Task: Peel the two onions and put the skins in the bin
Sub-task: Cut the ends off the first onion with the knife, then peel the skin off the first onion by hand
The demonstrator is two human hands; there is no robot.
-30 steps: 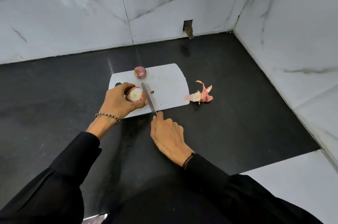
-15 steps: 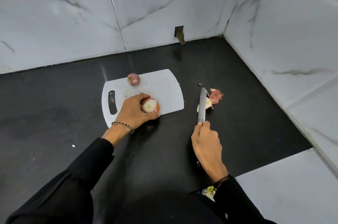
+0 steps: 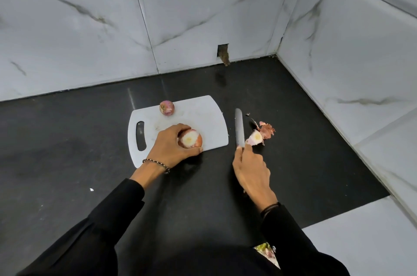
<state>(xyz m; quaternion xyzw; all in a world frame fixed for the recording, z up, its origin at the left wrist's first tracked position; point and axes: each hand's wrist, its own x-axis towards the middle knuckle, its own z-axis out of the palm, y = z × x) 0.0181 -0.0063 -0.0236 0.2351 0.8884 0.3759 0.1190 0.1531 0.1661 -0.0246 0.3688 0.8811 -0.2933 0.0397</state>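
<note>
Onion: cut face up, left hand curled round it.
Knife: points to the back wall, right hand gripping handle.

A single wide-angle camera, worn on the person's head, looks forward and steeply down onto the dark counter from close above. It faces the corner where the back wall meets the right wall. The dark sleeves enter from the bottom edge. The left hand, gripping an onion, and the right hand, holding a knife, sit just below centre, with the cutting board at mid-frame.
</note>
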